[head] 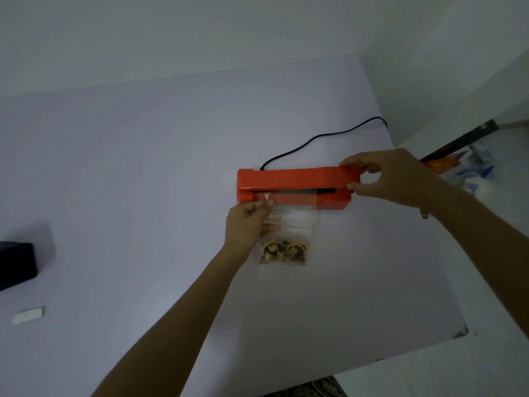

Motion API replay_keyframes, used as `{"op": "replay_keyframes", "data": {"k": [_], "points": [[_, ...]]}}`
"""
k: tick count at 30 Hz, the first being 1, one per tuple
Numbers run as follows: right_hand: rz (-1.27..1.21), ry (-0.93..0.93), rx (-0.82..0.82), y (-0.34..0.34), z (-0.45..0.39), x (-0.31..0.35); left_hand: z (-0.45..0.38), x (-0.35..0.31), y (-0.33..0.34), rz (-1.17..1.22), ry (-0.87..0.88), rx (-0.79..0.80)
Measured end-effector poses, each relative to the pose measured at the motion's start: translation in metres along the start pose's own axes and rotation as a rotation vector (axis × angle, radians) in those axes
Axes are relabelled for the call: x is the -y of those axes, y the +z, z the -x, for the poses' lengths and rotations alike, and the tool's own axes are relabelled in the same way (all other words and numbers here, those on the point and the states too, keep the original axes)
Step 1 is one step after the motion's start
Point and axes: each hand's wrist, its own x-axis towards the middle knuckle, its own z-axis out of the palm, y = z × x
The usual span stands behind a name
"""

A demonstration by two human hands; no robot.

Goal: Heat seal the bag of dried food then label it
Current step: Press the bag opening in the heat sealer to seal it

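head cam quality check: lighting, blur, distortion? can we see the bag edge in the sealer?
Head view: dim, bluish light, soft all over; wide-angle bend at the table edges. Sealer is the one vivid thing. Bag is clear and low-contrast, its top edge barely readable at the slot. Left hand and right hand slightly blurred. Dark box at left is cropped.

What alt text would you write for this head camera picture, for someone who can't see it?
A person's left hand feeds the open top of a clear bag of dried food into a red heat sealer on a white table, while the right hand grips the sealer's arm at its right end.
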Motion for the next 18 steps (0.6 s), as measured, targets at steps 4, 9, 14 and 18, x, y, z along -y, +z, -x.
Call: {"op": "replay_keyframes", "data": {"k": [4, 9, 14, 18], "points": [[-0.006, -0.004, 0.000, 0.004, 0.000, 0.000, -0.001, -0.001, 0.000, 0.003, -0.003, -0.008], [-0.001, 0.012, 0.009, 0.017, -0.002, -0.009, -0.001, -0.001, 0.000, -0.013, -0.008, -0.016], [0.032, 0.004, -0.016, 0.023, -0.005, -0.014, -0.001, -0.001, -0.001, -0.009, -0.018, -0.007], [0.066, 0.032, -0.014, 0.024, -0.005, -0.013, -0.001, -0.001, -0.002, -0.006, -0.019, 0.003]]}}
